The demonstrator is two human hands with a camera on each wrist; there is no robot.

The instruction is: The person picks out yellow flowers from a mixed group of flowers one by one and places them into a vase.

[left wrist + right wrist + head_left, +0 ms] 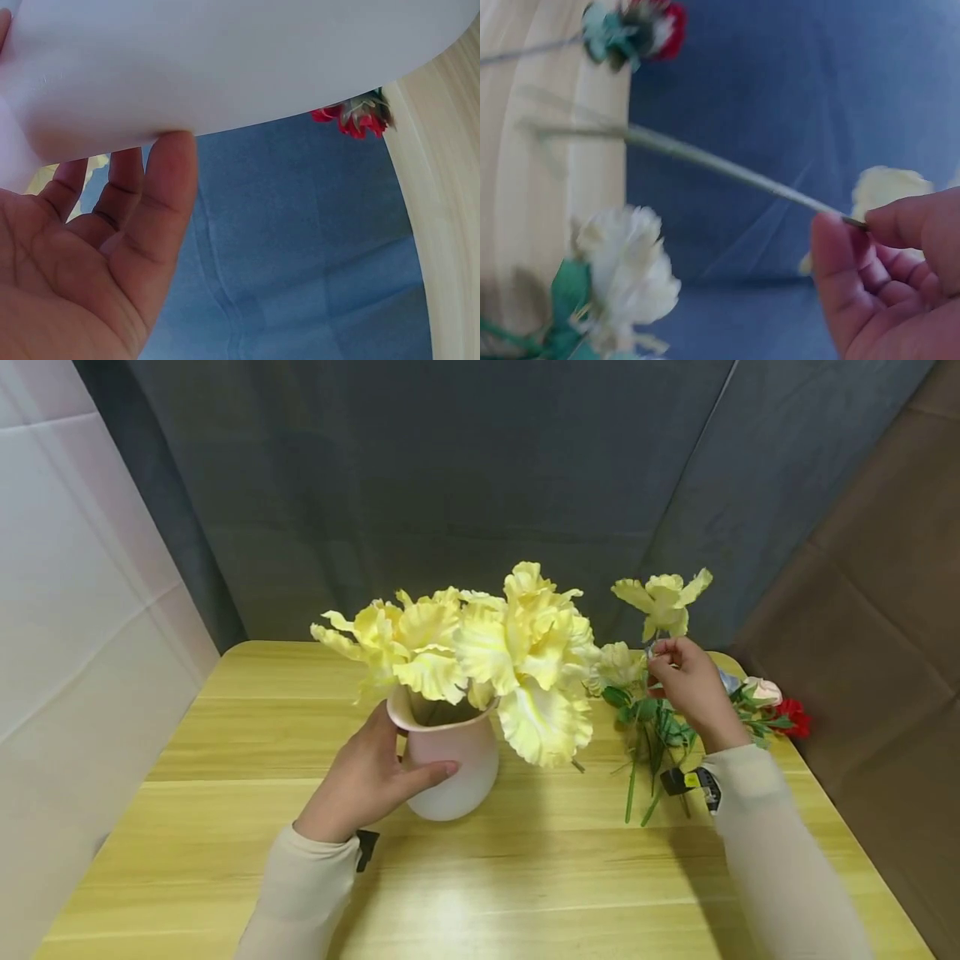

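Observation:
A white-and-pink vase [453, 777] with a flared rim stands on the table, several large yellow artificial flowers [525, 660] spreading from its mouth. My left hand [375, 772] grips the vase's left side, thumb across the front; in the left wrist view its fingertips press the smooth wall of the vase [225, 67]. To the right, my right hand [693, 685] pinches a single yellow flower [666, 597] by its stem, bloom upward. The right wrist view shows the thin stem [720, 165] running between thumb and fingers, with its far end blurred.
Below and around my right hand lie more artificial flowers: a pale yellow bloom [618, 667], a pink rose [763, 691], a red flower [793, 718] and green stems [652, 752]. Dark grey cloth [450, 485] hangs behind the wooden table [225, 827]; brown cloth [892, 568] hangs at right.

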